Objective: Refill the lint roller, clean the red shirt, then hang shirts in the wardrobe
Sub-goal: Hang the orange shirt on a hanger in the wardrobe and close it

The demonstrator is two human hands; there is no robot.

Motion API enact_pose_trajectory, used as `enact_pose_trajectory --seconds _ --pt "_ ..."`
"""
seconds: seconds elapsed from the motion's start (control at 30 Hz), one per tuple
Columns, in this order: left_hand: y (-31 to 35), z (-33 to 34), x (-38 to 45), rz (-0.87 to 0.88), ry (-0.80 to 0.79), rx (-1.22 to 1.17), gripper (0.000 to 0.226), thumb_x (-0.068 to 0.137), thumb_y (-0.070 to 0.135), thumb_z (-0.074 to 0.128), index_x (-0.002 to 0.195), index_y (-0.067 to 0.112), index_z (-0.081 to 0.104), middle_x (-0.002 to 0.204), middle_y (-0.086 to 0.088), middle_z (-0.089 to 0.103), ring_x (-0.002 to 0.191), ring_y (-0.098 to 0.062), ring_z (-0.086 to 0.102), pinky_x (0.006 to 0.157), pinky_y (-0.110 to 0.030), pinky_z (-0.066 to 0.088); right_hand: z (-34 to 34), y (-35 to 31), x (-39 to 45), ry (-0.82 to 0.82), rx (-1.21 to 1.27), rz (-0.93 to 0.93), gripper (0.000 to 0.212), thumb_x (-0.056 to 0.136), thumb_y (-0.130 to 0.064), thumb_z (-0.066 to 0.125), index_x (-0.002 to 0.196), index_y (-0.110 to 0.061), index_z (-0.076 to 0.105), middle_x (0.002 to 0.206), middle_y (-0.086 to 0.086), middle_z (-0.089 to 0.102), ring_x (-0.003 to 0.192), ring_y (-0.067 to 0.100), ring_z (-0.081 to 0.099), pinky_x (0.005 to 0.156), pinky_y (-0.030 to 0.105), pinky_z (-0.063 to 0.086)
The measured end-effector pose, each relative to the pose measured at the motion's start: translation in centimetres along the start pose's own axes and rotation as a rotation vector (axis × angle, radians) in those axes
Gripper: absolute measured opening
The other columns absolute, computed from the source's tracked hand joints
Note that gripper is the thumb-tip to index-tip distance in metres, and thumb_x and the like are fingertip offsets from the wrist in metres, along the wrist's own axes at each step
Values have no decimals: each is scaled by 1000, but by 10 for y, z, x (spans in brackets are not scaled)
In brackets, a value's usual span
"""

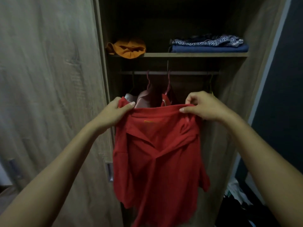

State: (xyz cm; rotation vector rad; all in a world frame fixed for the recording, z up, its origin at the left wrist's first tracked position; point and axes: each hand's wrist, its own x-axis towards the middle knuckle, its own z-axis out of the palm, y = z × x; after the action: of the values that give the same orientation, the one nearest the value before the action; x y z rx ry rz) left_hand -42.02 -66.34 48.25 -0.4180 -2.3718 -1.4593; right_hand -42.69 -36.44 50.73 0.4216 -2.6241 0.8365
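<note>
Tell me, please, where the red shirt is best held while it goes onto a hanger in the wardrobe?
Probably by its top edge, pinched from above near both shoulders, as the left hand and right hand do now. The red shirt then hangs flat and open, facing the rail.

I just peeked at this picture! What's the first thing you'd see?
The big bright red fabric shirt fills the middle, held up by its top edge, the left hand and right hand each pinching a corner. Behind it stands the open brown wooden wardrobe, with a crumpled orange cloth on its shelf.
</note>
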Motion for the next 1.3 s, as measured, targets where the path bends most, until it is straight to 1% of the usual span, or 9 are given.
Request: enact_pose_trajectory --seconds 0.1,0.23,0.47,0.63,0.77,0.87,0.97,1.1,1.3 --pt "-11 -8 5 -26 -25 -14 33 84 31 70 102 8 55 86 -1 64 72 -5 64 60 -17 52 -8 2 0 196 -102 22 26 75 -37 80 74 -19 62 66 -2 66 59 12 62 57 27 50" --pt "-18 -7 11 17 -98 -15 7 86 11 67 81 9 64 72 -3 65 57 2 61 55 -10 47 -5 2 -3 231 -182 49 23 76 -35 78 76 -16 64 65 -6 60 61 7 54 52 17 36" --pt "-35 21 26 -173 -42 42 25 95 7 44 76 21 51 69 0 51 61 -9 45 51 -19 38 4 -4 1 188 -199 -28 30 76 -16 76 75 -19 46 67 -8 55 62 11 53 52 27 32" --pt "-18 5 36 225 25 311 20 85 32 68 99 21 59 96 1 62 85 -13 58 74 -28 43 -14 -15 5 438 -188 -76 22 77 -19 74 84 -22 53 81 -3 66 78 21 62 69 31 46" --pt "-45 0 36 293 -78 697 17 82 17 71 97 9 68 89 -9 69 85 -25 64 63 -21 30 14 8 1 255 -269 126 13 77 -27 76 84 -30 65 87 -7 73 96 18 68 93 40 49" --pt "-57 1 34 288 -36 573 6 86 17 67 90 14 70 80 -2 70 75 -14 64 60 -13 36 19 19 -1 333 -140 147 10 77 -24 76 78 -31 69 77 -8 70 85 12 69 86 34 54" --pt "-45 5 38 273 91 315 9 95 25 54 91 20 61 79 9 60 74 -7 55 66 -24 40 16 18 -3 533 -65 73 9 81 -21 73 89 -25 73 80 -5 71 78 9 67 70 19 51" --pt "-44 18 44 266 125 352 14 98 28 46 91 19 52 85 1 58 78 -14 53 61 -24 30 43 31 -5 303 -167 193 9 79 -18 76 86 -21 74 82 3 73 82 19 70 72 23 48" --pt "-34 48 66 412 247 481 32 96 39 39 96 13 57 90 -8 62 89 -28 59 80 -44 47 55 51 -10 364 -51 282 8 80 -13 76 84 -19 72 72 -2 65 72 13 64 59 17 43"
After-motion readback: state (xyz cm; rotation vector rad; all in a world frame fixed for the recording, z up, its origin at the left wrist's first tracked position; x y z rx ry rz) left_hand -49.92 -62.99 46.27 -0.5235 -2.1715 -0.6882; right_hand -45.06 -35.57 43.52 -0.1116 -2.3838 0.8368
